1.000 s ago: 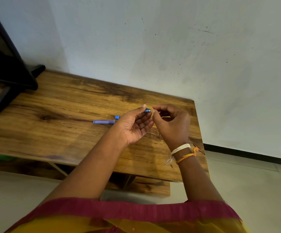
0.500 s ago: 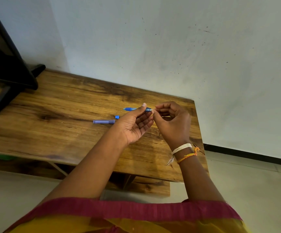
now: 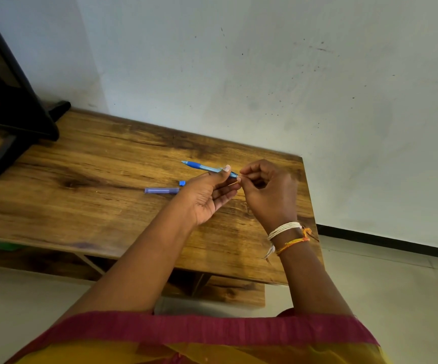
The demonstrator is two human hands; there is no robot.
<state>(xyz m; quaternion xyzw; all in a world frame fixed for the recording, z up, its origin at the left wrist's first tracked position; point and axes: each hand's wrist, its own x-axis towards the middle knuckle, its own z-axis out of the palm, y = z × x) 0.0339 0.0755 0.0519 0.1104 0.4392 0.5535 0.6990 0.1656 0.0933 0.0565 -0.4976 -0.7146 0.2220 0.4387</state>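
Observation:
A blue pen-like mechanical pencil [image 3: 202, 167] is held above the wooden table [image 3: 86, 195], its tip pointing left. My left hand [image 3: 207, 195] grips its barrel between thumb and fingers, palm up. My right hand [image 3: 267, 193] has its fingers curled and pinches at the pencil's rear end; what sits between those fingertips is too small to make out. A translucent purple lead tube [image 3: 161, 190] lies on the table left of my left hand, with its small blue cap [image 3: 182, 183] just beside its right end.
A black screen on a black stand [image 3: 10, 122] occupies the table's far left. A pale wall rises behind the table. The table's right edge lies just past my right hand, with light floor [image 3: 396, 290] beyond and a lower shelf [image 3: 228, 290] beneath.
The pencil has slid out to the left through my left hand, so much more of its barrel and its tip now show. Both hands stay in nearly the same place.

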